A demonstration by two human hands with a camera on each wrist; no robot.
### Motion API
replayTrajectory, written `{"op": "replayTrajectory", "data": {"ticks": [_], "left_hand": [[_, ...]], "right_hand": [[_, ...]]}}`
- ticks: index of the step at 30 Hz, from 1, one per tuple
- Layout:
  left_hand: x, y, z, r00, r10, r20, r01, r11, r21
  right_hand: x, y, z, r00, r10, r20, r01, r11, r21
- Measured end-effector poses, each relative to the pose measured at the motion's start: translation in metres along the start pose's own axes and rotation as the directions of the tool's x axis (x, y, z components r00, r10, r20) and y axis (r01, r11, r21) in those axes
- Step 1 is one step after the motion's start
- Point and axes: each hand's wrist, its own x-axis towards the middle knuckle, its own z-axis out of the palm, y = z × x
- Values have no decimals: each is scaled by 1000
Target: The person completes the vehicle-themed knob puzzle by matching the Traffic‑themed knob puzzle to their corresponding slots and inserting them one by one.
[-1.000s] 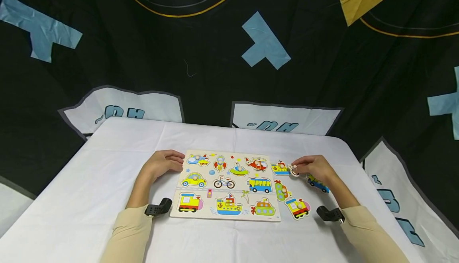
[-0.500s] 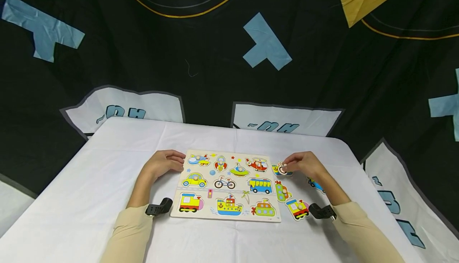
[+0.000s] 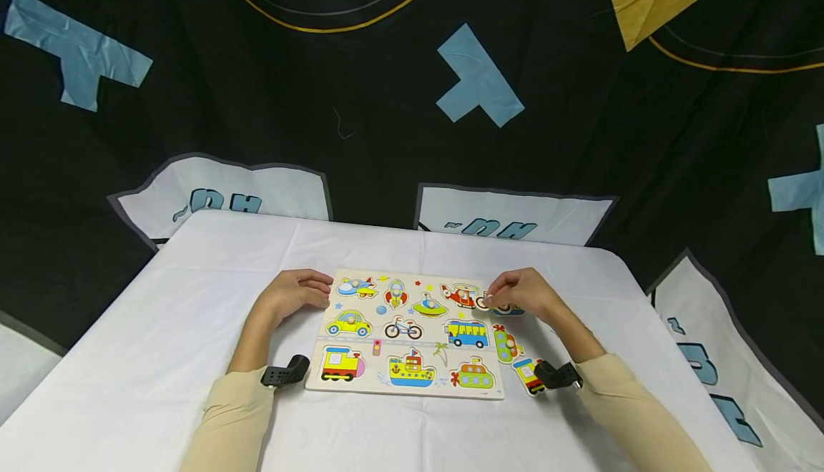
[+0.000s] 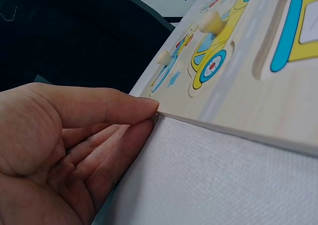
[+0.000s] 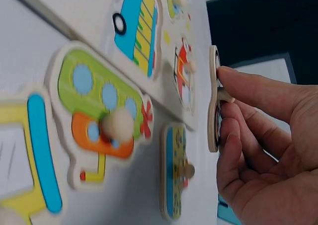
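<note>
My right hand (image 3: 524,292) pinches the knob of a bicycle puzzle piece (image 5: 213,106). It carries the piece above the right edge of the wooden puzzle board (image 3: 431,390), near the helicopter piece (image 3: 462,296). The right wrist view shows the bicycle piece edge-on, raised off the surface. At the board's left edge, the thumb and fingertips of my left hand (image 4: 74,135) hold the rim. A bicycle-shaped spot (image 3: 403,327) lies in the board's middle row. Plane, rocket, saucer, helicopter and car pieces, all knobbed, sit in the board.
Right of the board lie a loose ship piece (image 5: 174,180), a submarine piece (image 3: 506,343) and a train piece (image 3: 530,377). The right forearm passes over this side and covers part of the train piece. White cloth (image 3: 360,436) covers the table; a black curtain (image 3: 373,136) hangs behind.
My right hand has moved left with the bicycle piece, passing over the ship piece to the board's right edge. The loose bus piece is now behind the right forearm. My left hand stays put.
</note>
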Motion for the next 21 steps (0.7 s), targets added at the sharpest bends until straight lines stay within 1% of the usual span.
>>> {"op": "replayTrajectory", "data": {"ticks": [4, 10, 17, 21], "left_hand": [[-1, 0, 0, 1000, 0, -1, 0, 1000, 6], [0, 0, 0, 1000, -2, 3, 2, 1000, -11], [1, -1, 0, 1000, 5, 3, -5, 1000, -13], [0, -1, 0, 1000, -3, 3, 3, 1000, -11]], "right_hand": [[1, -7, 9, 999, -40, 26, 40, 999, 12], [3, -18, 23, 993, -98, 60, 95, 994, 52], [4, -34, 37, 987, -127, 99, 121, 991, 62], [3, -42, 46, 983, -139, 119, 133, 990, 57]]}}
